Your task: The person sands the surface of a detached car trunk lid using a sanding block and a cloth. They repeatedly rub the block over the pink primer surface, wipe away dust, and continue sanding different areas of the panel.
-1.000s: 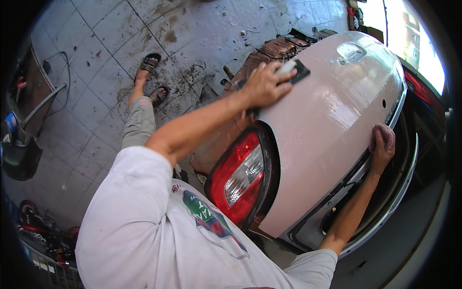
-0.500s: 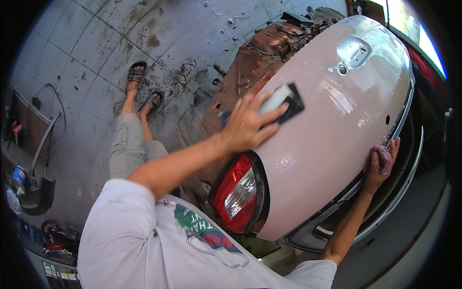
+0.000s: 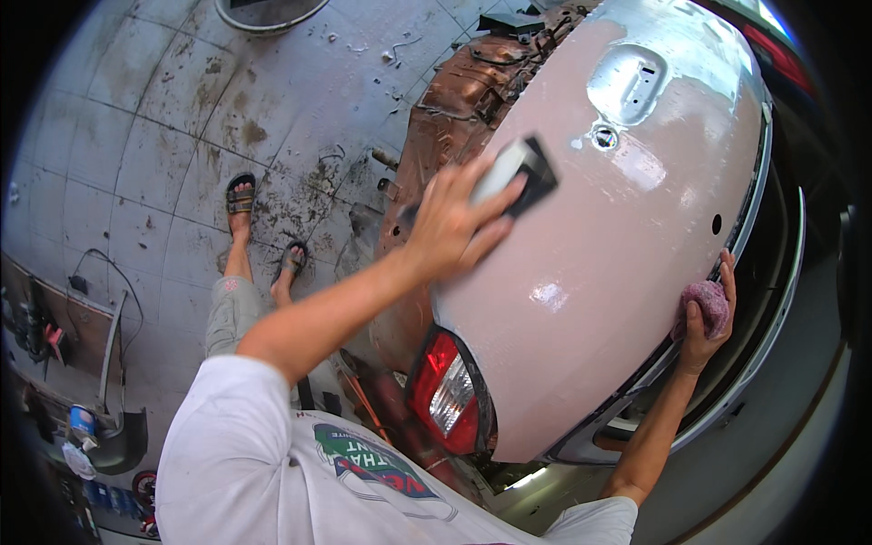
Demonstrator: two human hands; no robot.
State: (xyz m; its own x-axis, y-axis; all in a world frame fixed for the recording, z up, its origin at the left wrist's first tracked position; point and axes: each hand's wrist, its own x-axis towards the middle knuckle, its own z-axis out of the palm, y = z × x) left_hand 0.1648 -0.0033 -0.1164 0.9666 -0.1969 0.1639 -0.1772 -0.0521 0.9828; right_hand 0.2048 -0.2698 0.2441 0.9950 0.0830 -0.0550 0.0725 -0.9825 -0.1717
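My left hand [image 3: 459, 218], blurred by motion, grips a pale block with a dark pad [image 3: 531, 173] against the left part of a curved, pinkish car body panel [image 3: 563, 327], which looks wet. My right hand [image 3: 704, 336] holds a pink sponge or cloth [image 3: 704, 300] at the panel's right edge, fingertips beside the trim. Higher on the panel are a bare-metal recess [image 3: 627, 82] with a small round fitting below it and a dark hole farther right. A red and clear tail light [image 3: 445, 391] sits at the panel's lower end.
Coppery bodywork with brackets [image 3: 454, 91] lies left of the panel. The grimy tiled floor [image 3: 173, 163] holds a basin [image 3: 271, 23] at the top. Loose bumper parts and a cable [image 3: 118, 436] are at the left. My sandaled feet [image 3: 241, 209] stand on the tiles.
My left hand with the block has moved down the panel from near its upper left part. My right hand still holds the sponge at the edge. The whole view has shifted.
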